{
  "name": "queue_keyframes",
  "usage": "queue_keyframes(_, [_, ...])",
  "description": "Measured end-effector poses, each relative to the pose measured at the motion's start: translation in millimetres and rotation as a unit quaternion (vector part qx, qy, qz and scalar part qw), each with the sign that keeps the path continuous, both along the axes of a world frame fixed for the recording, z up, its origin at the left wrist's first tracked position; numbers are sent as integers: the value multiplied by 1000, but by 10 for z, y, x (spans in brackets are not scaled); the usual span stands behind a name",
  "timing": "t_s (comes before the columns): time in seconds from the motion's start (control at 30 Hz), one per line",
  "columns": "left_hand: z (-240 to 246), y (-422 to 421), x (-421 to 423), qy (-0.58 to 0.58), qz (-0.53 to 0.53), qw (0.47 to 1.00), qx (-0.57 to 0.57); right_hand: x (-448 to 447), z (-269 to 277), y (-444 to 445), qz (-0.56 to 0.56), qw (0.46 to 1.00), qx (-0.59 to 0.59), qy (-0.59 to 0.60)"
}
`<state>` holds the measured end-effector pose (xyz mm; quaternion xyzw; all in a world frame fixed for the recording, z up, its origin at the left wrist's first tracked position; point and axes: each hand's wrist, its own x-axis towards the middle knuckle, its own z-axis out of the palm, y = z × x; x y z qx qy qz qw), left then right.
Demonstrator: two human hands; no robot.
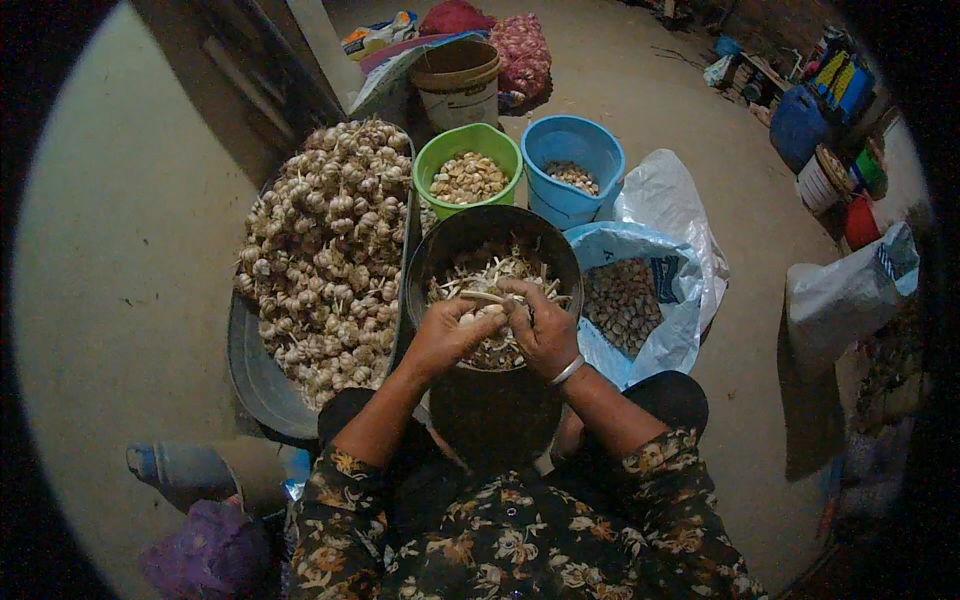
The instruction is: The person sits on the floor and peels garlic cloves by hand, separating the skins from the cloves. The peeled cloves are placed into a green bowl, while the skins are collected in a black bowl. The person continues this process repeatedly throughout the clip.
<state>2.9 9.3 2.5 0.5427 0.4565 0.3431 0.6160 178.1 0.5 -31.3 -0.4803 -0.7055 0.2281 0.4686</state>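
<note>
Over a dark round bucket (420,262) of dry garlic stalks and husks, my two hands meet around a garlic bulb (480,311) with a stalk. My left hand (450,334) grips it from the left, thumb and fingers closed on it. My right hand (541,330), with a silver bangle at the wrist, has its fingers on the bulb's other side. Left of the bucket, a long metal tub (251,382) is heaped with whole garlic bulbs (337,247). Separated cloves lie in a green bucket (427,142), a blue bucket (574,139) and an open woven sack (679,330).
Behind the green bucket stands a large brown-rimmed bucket (457,97), beside a red mesh bag (523,56). A white sack (840,300) and a blue drum (802,124) are at the right. A purple bag (206,551) lies at the lower left.
</note>
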Motion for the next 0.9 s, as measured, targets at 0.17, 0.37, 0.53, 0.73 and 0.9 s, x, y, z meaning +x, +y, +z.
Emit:
queue_keyframes(0.17, [-22, 65, -13, 2, 17, 999, -33, 53, -397, 156, 24, 932, -179, 316])
queue_keyframes(0.37, [-16, 43, -75, 78, 42, 992, 94, 163, -577, 195, -39, 963, -245, 106])
queue_keyframes(0.53, [518, 552, -123, 209, 216, 907, 296, 56, -246, 108, 29, 934, -283, 218])
queue_keyframes(0.73, [371, 1525, -272, 227, 193, 901, 314, -7, -28, -13, 35, 954, -238, 181])
queue_keyframes(0.9, [507, 734, 216, 239, -15, 958, 160, -111, -386, -82, 91, 937, -285, 181])
